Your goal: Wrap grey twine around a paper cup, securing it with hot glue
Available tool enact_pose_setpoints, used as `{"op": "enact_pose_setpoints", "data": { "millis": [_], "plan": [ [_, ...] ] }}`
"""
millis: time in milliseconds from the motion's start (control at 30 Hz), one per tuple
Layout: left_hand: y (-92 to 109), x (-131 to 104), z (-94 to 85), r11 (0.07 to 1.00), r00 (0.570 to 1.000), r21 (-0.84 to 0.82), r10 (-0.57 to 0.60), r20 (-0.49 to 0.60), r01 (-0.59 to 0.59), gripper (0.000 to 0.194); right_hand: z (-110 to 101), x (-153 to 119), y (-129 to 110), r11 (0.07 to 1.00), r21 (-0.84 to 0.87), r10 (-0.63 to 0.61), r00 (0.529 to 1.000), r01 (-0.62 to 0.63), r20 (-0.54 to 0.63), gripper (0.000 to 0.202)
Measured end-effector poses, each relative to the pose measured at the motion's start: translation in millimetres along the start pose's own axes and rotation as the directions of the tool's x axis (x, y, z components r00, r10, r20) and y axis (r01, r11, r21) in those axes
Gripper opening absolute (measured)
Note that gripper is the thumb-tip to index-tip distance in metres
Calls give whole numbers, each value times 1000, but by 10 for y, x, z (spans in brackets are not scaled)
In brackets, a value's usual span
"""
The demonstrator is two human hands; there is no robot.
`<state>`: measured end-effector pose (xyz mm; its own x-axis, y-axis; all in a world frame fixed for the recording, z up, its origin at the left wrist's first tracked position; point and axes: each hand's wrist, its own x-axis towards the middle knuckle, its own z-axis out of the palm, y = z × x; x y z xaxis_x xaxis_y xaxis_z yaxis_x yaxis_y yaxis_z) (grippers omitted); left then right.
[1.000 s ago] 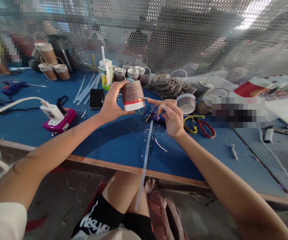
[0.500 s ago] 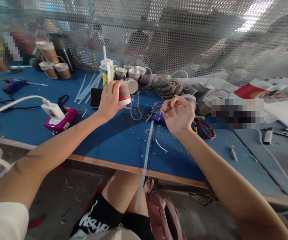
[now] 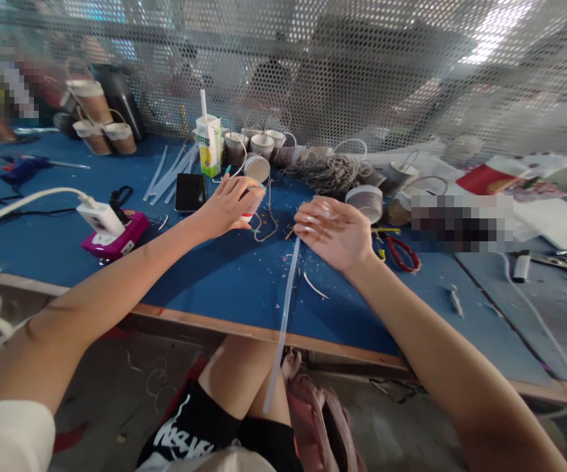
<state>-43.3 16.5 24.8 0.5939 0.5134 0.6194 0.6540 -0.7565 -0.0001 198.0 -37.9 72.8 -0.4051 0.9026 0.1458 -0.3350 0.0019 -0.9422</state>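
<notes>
My left hand point(image 3: 231, 204) is wrapped over a small twine-covered cup point(image 3: 254, 203) with a red and white band, and mostly hides it. Twine trails from the cup onto the blue table. To the right, my right hand point(image 3: 333, 231) is turned palm inward with its fingers bent and apart, nothing visible in it. It hovers over the upper end of a clear glue stick point(image 3: 289, 288) that reaches past the table edge, and covers the tool there. Behind my left hand lies another small cup point(image 3: 257, 170) on its side.
A black phone point(image 3: 190, 192), a drink carton point(image 3: 209, 145) and a purple power adapter point(image 3: 116, 236) stand left. Tangled twine point(image 3: 330, 172) and several cups line the mesh wall. Red-handled pliers point(image 3: 404, 254) lie right, scissors point(image 3: 566, 261) farther right.
My left hand has lowered the cup and turned over it, so less of the cup shows. My right hand has moved left and slightly down, uncovering a white-rimmed cup behind it.
</notes>
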Motion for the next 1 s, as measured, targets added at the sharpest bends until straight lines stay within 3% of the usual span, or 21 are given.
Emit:
{"op": "enact_pose_setpoints", "data": {
  "millis": [100, 200, 367, 500, 600, 700, 767, 833, 933, 1000],
  "plan": [
    [12, 20, -25, 987, 992, -97, 127, -10, -127, 55, -8, -6, 14, 1000, -24, -17, 1000, 17, 13, 36],
    [-29, 38, -13, 963, 982, -204, 155, -108, -174, 53, -1, -21, 28, 1000, 21, 0, 1000, 0, -10, 32],
    [-219, 18, 85, 961, 963, -259, 28, -268, -100, 36, -6, -24, 47, 1000, -14, -20, 999, 20, -39, 29],
    [-265, 11, 243, 846, 912, -531, -177, -371, -52, 46, -23, 1, 71, 994, -96, -61, 997, 57, -40, 27],
    [-232, 32, 268, 791, 938, -612, -212, -276, -1, 55, -8, 4, 84, 996, -72, -51, 997, 47, -55, 27],
    [-272, 50, 106, 823, 995, -568, -63, -82, 5, 75, 2, -5, 85, 998, -44, -40, 997, 37, -72, 26],
    [-342, 46, -71, 831, 995, -555, 14, 95, 42, 93, -12, -6, 93, 997, -65, -47, 996, 42, -71, 25],
    [-406, 38, -245, 867, 974, -486, 4, 227, 110, 99, -37, 6, 120, 993, -97, -72, 994, 64, -78, 24],
    [-426, 43, -415, 875, 952, -464, 15, 307, 136, 91, -69, 41, 204, 953, -232, -228, 966, 196, -121, 23],
    [-382, 63, -450, 846, 946, -512, 30, 323, 148, 75, -79, 65, 271, 865, -380, -393, 913, 328, -106, 23]
  ]
}}
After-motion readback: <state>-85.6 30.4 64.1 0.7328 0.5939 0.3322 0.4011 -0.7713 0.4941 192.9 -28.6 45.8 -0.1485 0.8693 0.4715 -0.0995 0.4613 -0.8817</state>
